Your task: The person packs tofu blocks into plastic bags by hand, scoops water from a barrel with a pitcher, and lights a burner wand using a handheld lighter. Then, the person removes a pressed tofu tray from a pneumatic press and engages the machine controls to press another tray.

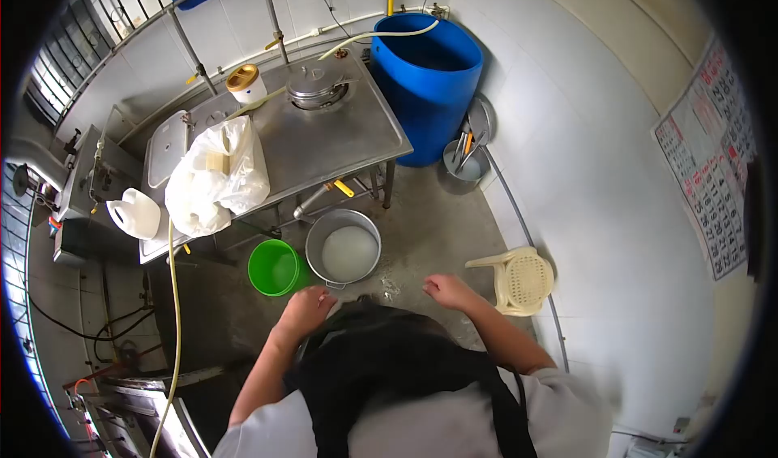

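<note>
My left hand [308, 309] hangs in front of my body with its fingers curled in. It is close to the green bucket [254, 273] and to the near handle of a large metal pot [377, 243], apart from both as far as I can see. Whitish, cloudy contents [350, 251] show inside the pot. Off to the right, my right hand [448, 291] is held over the floor, its fingers bent closed with nothing visible in them. A cream plastic stool [528, 280] stands beyond it.
A steel counter [340, 142] carries a pressure cooker [313, 85], a lidded tub [245, 85], a white plastic bag [243, 166] and a jug [136, 215]. A blue barrel [425, 102] and a utensil bucket [462, 181] stand behind. A hose [176, 328] hangs at left; wet floor [397, 284] lies ahead.
</note>
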Tool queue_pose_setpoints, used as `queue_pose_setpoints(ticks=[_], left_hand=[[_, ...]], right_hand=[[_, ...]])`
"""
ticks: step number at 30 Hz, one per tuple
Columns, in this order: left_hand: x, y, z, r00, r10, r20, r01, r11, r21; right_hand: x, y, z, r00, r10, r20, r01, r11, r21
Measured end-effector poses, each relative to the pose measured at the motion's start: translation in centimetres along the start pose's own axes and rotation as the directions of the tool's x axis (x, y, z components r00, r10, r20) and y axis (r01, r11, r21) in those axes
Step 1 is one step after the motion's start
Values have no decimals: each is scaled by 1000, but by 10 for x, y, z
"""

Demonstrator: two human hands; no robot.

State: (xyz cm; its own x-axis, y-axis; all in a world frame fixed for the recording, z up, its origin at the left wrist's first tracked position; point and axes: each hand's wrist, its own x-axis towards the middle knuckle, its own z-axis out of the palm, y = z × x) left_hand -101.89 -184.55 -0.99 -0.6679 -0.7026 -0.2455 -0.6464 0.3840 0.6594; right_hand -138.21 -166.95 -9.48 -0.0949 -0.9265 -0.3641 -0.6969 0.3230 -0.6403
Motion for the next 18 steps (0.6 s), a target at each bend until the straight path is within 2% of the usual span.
queue_pose_setpoints(ticks=[1,3,5,6,8,9,11,15,18], left_hand=[[16,1,-4,999,5,36,-7,998,66],[52,-2,-4,999,6,43,-8,1000,29],[91,7,-8,994,34,107,-37,999,29],[114,9,-7,996,29,90,-30,999,11],[161,6,-4,990,77,122,-81,996,34],[184,3,-4,994,60,96,-62,998,14],[225,5,-8,988,148,47,-149,989,19],[291,25,-46,995,91,32,-88,992,-93],[334,16,-58,997,82,5,-82,995,-50]], right_hand=[[4,-1,-8,999,34,2,-34,999,15],[18,0,-21,998,65,9,-65,998,14],[38,4,-38,999,30,-34,-29,999,37],[48,8,-48,999,22,-23,-22,1000,14],[77,11,-69,988,-58,-146,66,997,52],[92,11,-83,989,-78,-122,82,996,28],[114,18,-114,999,21,-41,-22,999,-29],[155,36,-171,1000,5,23,-2,991,-136],[186,29,-209,999,22,29,-18,991,-135]])
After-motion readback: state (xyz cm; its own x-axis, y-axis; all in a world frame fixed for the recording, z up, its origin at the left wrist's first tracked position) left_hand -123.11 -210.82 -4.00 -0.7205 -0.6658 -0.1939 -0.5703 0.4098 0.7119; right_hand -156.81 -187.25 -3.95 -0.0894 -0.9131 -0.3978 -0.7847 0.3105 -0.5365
